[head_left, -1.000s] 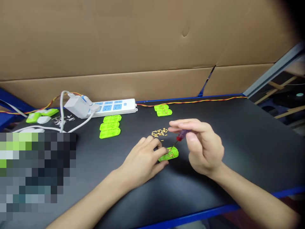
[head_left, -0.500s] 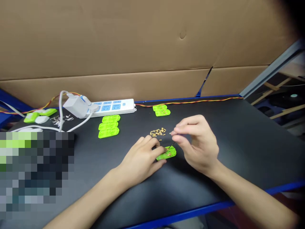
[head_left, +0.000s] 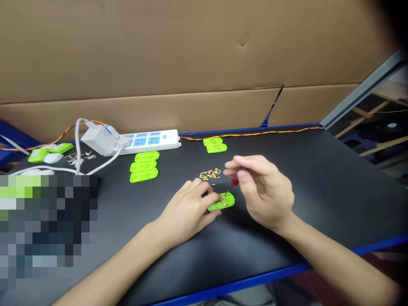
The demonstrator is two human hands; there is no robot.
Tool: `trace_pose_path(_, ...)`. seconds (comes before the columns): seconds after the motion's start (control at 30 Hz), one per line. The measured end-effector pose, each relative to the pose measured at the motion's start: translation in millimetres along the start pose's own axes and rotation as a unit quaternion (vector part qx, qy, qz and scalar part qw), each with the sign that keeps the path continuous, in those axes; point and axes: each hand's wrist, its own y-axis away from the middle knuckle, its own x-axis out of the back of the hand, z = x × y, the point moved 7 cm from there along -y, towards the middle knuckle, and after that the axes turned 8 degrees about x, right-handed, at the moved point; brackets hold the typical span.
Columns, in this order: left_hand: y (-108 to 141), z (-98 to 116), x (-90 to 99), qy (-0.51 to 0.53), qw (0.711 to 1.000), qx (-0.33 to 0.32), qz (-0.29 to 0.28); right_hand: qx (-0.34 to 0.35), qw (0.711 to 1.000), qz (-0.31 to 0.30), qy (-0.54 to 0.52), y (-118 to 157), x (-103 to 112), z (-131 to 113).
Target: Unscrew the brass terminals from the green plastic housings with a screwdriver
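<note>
A green plastic housing (head_left: pixel 228 202) with small brass pieces inside lies on the black table. My left hand (head_left: pixel 193 207) grips its left end, fingers at the far side and thumb at the near side. My right hand (head_left: pixel 265 193) is closed around a screwdriver (head_left: pixel 235 181) with a reddish, see-through handle, partly hidden by the fingers. Its thin shaft slants down to the left, and the tip is at the housing near my left fingertips. Just beyond lies a loose pile of small brass parts (head_left: pixel 210 174).
Two green housings with brass pieces (head_left: pixel 216 148) lie farther back, and three more green housings (head_left: pixel 143 175) lie to the left. A white power strip (head_left: pixel 149 141) with plugs and cables stands behind. White-and-green cases (head_left: pixel 38 155) and small metal bits (head_left: pixel 75 160) lie far left.
My right fingers have shifted and opened somewhat around the screwdriver, so its reddish handle now shows. My left hand stays on the housing. The whole view has shifted slightly.
</note>
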Motion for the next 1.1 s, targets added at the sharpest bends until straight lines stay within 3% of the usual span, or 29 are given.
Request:
trace_pose_path(0.1,0,0,0.4,0.002,1.000,0.000,-0.004,-0.012,1.000,-0.001,-0.027,1,-1,2)
trace_pose_path(0.27,0,0,0.6,-0.002,1.000,0.002,-0.002,0.027,0.999,0.006,0.044,-1,1,-3)
trace_pose_path(0.43,0,1,1.0,-0.003,1.000,-0.001,-0.002,-0.030,0.998,0.018,-0.055,5,0,5)
trace_pose_path(0.63,-1,0,1.1,-0.011,1.000,-0.004,0.002,0.034,0.999,0.015,0.031,1,1,-2)
trace_pose_path(0.8,-1,1,1.9,-0.004,1.000,-0.008,0.004,-0.033,0.998,0.019,-0.041,7,2,8)
trace_pose_path(1.0,-1,2,2.8,-0.013,1.000,-0.011,0.004,0.041,0.998,0.027,0.034,3,4,-2)
trace_pose_path(1.1,-1,2,3.2,-0.012,1.000,-0.010,0.006,-0.023,0.999,0.027,-0.012,6,1,6)
